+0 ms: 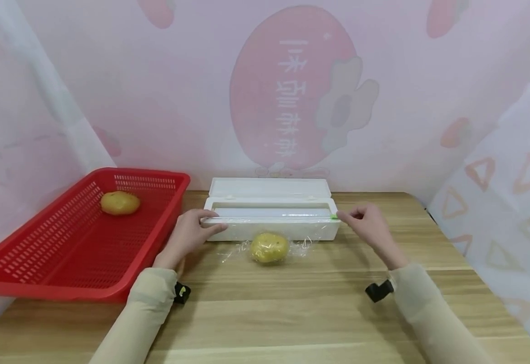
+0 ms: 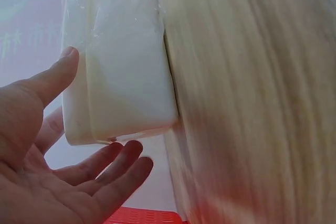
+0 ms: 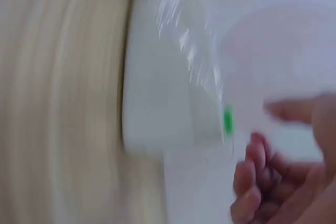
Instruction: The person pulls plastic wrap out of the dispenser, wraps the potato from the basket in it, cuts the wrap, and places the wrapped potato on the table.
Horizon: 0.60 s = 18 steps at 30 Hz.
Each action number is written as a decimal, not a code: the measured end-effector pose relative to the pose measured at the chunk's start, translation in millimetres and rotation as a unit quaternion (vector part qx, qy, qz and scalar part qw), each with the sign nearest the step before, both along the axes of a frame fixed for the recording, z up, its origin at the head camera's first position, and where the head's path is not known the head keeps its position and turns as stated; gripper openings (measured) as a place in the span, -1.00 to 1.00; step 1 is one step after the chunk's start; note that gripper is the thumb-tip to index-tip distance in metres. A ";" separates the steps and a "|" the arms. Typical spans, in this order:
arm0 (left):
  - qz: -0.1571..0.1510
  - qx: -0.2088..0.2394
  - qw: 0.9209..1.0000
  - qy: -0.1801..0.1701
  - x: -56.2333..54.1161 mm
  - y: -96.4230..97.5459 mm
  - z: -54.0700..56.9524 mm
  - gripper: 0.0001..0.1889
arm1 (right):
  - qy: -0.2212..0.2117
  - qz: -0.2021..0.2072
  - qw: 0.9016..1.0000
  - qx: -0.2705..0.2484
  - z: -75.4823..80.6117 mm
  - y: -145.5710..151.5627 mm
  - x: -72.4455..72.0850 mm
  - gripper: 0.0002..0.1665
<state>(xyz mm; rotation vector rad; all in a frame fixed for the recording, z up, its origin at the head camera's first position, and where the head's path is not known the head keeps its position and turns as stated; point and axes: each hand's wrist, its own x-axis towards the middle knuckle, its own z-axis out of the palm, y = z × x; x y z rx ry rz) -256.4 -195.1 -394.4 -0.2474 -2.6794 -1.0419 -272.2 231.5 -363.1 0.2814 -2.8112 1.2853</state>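
Note:
A white cling film dispenser box (image 1: 269, 230) stands on the table with its lid (image 1: 269, 188) raised and a film roll (image 1: 271, 212) inside. My left hand (image 1: 189, 232) grips its left end, thumb in front and a finger over the top edge, the other fingers loose below the end in the left wrist view. Beside the right end is my right hand (image 1: 367, 227), fingertips close to the green slide cutter (image 1: 334, 216). In the right wrist view a gap shows between its fingers and the cutter. A potato (image 1: 269, 247) in clear film lies before the box.
On the left stands a red perforated basket (image 1: 151, 255) with a bare potato (image 1: 120, 202) in it. Behind the box hangs a pink printed curtain (image 1: 397, 151). Film ends (image 1: 300, 246) spread from the wrapped potato toward the box front.

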 end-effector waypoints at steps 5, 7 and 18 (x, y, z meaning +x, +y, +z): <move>0.011 0.012 1.000 0.009 1.2 2.0 -0.4 -0.55 | -0.135 -0.033 0.983 -0.117 -10.4 -18.9 15.9 -0.46; 0.014 0.020 1.000 0.012 0.3 1.9 -2.5 -0.54 | -0.142 -0.054 0.975 -0.162 -15.7 -24.9 15.6 -0.50; 0.011 0.053 0.998 0.041 0.9 2.2 -0.7 -0.55 | -0.083 -0.108 0.971 -0.197 -28.8 -36.5 10.4 -0.62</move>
